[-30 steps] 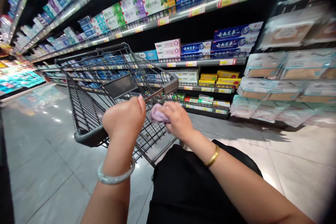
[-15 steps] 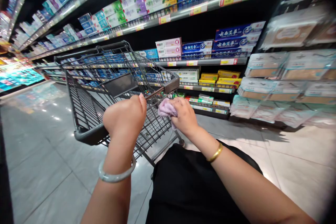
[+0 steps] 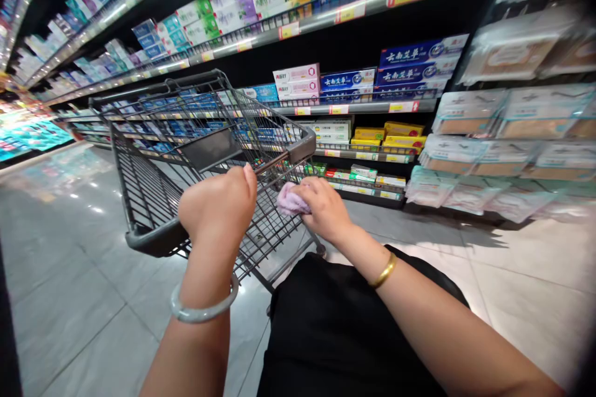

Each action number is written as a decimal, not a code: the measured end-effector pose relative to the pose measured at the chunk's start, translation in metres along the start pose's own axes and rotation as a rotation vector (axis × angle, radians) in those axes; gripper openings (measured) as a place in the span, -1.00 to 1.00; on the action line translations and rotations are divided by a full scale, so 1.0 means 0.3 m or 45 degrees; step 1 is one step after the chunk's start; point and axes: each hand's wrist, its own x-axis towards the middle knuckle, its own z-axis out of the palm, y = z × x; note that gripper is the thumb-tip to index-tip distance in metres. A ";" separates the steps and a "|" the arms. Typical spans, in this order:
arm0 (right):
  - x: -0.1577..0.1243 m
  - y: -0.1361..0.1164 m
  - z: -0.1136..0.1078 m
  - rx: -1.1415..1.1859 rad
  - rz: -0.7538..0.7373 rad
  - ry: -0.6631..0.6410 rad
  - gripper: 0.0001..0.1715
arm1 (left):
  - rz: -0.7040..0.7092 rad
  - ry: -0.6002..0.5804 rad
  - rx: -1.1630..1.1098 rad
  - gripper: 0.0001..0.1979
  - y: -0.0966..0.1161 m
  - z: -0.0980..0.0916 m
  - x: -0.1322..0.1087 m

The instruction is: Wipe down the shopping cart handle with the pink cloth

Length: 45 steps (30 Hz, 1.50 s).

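Observation:
A dark grey wire shopping cart (image 3: 158, 242) stands tilted across the view in front of me. My left hand (image 3: 218, 201) is wrapped round the cart's handle bar, its thumb lying along the top; a pale bangle circles that wrist. Bunched up in my right hand (image 3: 326, 208) is a light purple cloth (image 3: 291, 200), held just below the right end of the handle. The fingertips are partly hidden behind the cloth. A gold bangle sits on my right wrist. Wire mesh shows through the cart basket.
Shelves (image 3: 326, 25) full of boxed toothpaste run along the far side, with price tags on their edges. Hanging packets (image 3: 479, 161) fill a rack at the right. Grey floor tiles (image 3: 88, 260) lie around the cart, and a bright display (image 3: 32, 133) glows at far left.
The right hand and the cloth have shifted slightly left and down. My left hand keeps its hold on the handle. The whole view has drifted a little.

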 end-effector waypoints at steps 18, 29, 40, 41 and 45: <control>-0.045 -0.036 0.055 -0.002 -0.116 -0.443 -0.45 | 0.002 -0.008 -0.061 -0.18 0.006 -0.003 -0.002; -0.020 -0.005 0.004 -0.105 -0.091 -0.518 -0.59 | -0.007 -0.053 -0.088 -0.17 0.014 -0.002 0.009; -0.021 0.040 0.012 -0.142 0.110 -0.495 -0.60 | -0.008 -0.084 -0.096 -0.18 0.040 -0.008 0.026; -0.019 0.043 0.010 -0.144 0.117 -0.519 -0.62 | -0.001 -0.082 -0.096 -0.18 0.043 -0.009 0.028; -0.008 0.049 -0.004 -0.143 0.175 -0.443 -0.61 | 0.016 -0.062 -0.116 -0.21 0.056 -0.009 0.037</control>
